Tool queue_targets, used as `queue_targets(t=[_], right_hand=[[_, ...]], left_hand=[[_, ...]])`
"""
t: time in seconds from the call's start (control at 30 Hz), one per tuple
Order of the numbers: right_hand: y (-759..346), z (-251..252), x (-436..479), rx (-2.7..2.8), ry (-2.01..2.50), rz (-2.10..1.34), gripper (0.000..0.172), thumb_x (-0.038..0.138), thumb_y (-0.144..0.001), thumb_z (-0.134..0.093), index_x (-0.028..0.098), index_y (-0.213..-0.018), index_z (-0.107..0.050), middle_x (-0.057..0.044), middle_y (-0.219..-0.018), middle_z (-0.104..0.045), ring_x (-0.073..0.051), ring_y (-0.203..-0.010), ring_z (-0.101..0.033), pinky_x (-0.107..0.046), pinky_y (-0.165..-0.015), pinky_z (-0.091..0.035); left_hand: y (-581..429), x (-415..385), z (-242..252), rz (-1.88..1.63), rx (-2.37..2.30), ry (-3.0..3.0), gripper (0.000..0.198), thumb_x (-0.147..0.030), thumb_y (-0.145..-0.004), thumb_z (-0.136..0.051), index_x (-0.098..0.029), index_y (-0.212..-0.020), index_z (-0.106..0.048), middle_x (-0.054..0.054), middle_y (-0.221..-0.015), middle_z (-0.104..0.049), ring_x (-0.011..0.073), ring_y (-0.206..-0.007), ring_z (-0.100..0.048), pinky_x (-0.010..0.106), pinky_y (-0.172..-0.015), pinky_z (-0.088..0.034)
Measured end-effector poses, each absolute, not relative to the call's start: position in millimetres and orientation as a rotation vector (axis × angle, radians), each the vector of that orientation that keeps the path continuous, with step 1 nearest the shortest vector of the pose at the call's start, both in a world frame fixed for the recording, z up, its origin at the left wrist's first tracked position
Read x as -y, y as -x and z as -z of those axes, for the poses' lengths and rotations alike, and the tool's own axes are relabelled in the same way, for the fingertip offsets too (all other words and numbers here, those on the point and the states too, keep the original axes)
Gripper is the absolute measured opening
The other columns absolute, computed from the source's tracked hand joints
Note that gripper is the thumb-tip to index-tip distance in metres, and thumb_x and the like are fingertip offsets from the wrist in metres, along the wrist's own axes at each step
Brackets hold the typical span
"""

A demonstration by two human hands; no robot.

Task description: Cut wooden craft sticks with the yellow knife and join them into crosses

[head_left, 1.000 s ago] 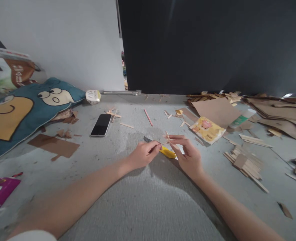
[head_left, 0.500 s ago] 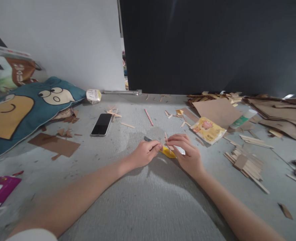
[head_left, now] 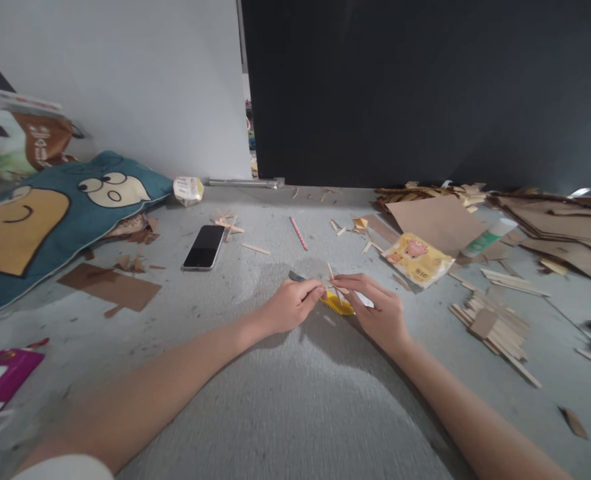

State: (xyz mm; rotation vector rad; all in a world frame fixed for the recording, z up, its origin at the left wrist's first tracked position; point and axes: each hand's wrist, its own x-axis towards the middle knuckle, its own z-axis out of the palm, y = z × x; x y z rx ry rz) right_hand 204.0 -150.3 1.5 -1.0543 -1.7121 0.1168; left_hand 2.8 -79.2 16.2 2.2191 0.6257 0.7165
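My right hand (head_left: 378, 307) pinches thin wooden sticks (head_left: 330, 271) joined or held as a small cross, one standing almost upright. Against the left end of the crosspiece, the thumb and forefinger of my left hand (head_left: 295, 305) are closed in a pinch. The fingertips hide most of the place where the sticks meet. On the table just under both hands lies a yellow utility knife (head_left: 339, 304), its grey end poking out beyond my left hand.
A phone (head_left: 204, 247), a pink striped stick (head_left: 298, 233) and stick scraps lie ahead. On the right are a yellow packet (head_left: 418, 259), a glue tube (head_left: 489, 237), a pile of wooden sticks (head_left: 495, 327) and cardboard (head_left: 435, 223). A cushion (head_left: 83, 207) and a magenta glue gun-like device (head_left: 13, 380) occupy the left.
My hands have come slightly closer together, and the left fingertips now meet the crossed sticks. My right fingers have flattened a little over them. The knife stays put.
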Motion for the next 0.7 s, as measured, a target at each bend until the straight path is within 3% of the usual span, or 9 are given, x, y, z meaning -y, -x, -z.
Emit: queue_targets(t=[0.23, 0.4, 0.7], right_hand=[[-206.1, 1.1, 150.8, 1.689, 1.159, -0.089, 0.018, 0.023, -0.101, -0.061, 0.027, -0.102, -0.079, -0.004, -0.098, -0.083, -0.020, -0.087, -0.080, -0.034, -0.080, -0.065], [-207.4, 2.1, 152.3, 1.756, 1.085, -0.023, 0.028, 0.016, -0.102, -0.055, 0.028, -0.109, -0.078, -0.004, -0.101, -0.083, -0.019, -0.091, -0.080, -0.033, -0.081, -0.066], [-205.4, 3.3, 149.3, 1.791, 1.072, 0.152, 0.022, 0.013, -0.101, -0.060, 0.027, -0.108, -0.075, -0.002, -0.097, -0.083, -0.018, -0.084, -0.081, -0.030, -0.076, -0.065]], left_hand=[[-4.1, 79.5, -16.4, -0.661, -0.633, -2.016, 0.041, -0.045, -0.105, -0.040, -0.020, -0.074, -0.049, -0.005, -0.058, -0.045, 0.0105, -0.053, -0.041, 0.025, -0.056, -0.032], [-4.0, 78.6, -16.9, -0.637, -0.629, -2.027, 0.040, -0.044, -0.105, -0.040, -0.019, -0.078, -0.055, -0.004, -0.059, -0.048, 0.0104, -0.053, -0.043, 0.025, -0.057, -0.032], [-5.0, 79.4, -17.7, -0.587, -0.647, -1.929, 0.042, -0.049, -0.104, -0.040, -0.019, -0.077, -0.052, -0.005, -0.058, -0.044, 0.0102, -0.053, -0.039, 0.025, -0.056, -0.029]])
